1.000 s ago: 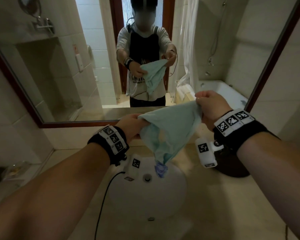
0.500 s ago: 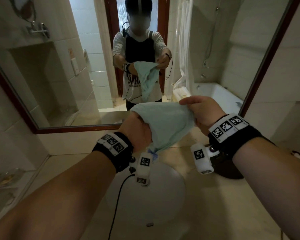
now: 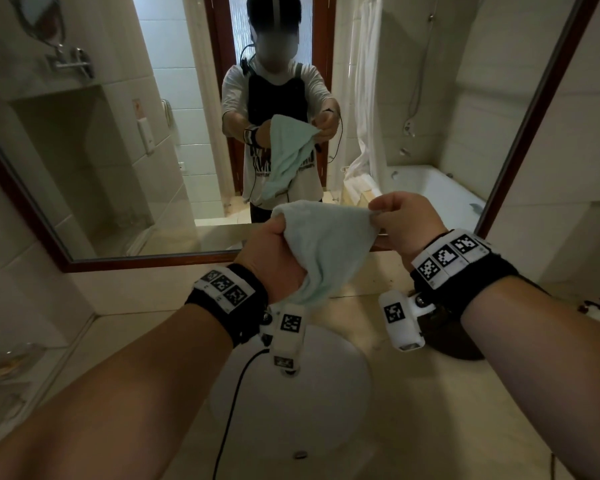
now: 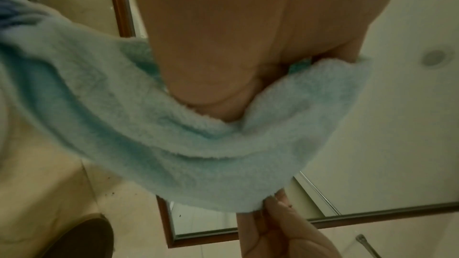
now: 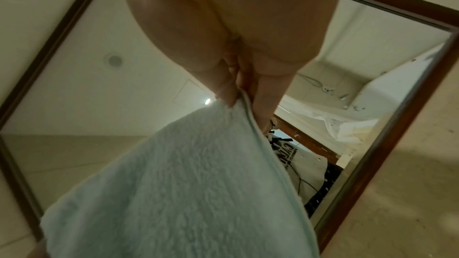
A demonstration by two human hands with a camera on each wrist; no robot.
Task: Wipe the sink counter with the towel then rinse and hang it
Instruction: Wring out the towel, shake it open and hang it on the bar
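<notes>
A light blue fluffy towel (image 3: 321, 247) hangs stretched between both hands above the white sink (image 3: 329, 403). My left hand (image 3: 272, 258) grips a bunched part of the towel (image 4: 188, 140), with the cloth wrapped round its fingers. My right hand (image 3: 400, 218) pinches the towel's hemmed edge (image 5: 250, 117) between thumb and fingers. The same towel fills the lower half of the right wrist view (image 5: 178, 193). Its lower tip hangs just behind the left wrist camera.
A wood-framed mirror (image 3: 118, 263) covers the wall ahead and reflects the person and a bathtub (image 3: 440, 195). A beige counter (image 3: 447, 410) surrounds the sink. A dark round object (image 3: 461, 344) sits on the counter under my right wrist. A black cable (image 3: 234, 393) hangs from my left wrist.
Both hands have risen toward the mirror with the towel. The left hand has gathered more cloth, so the hanging end is shorter.
</notes>
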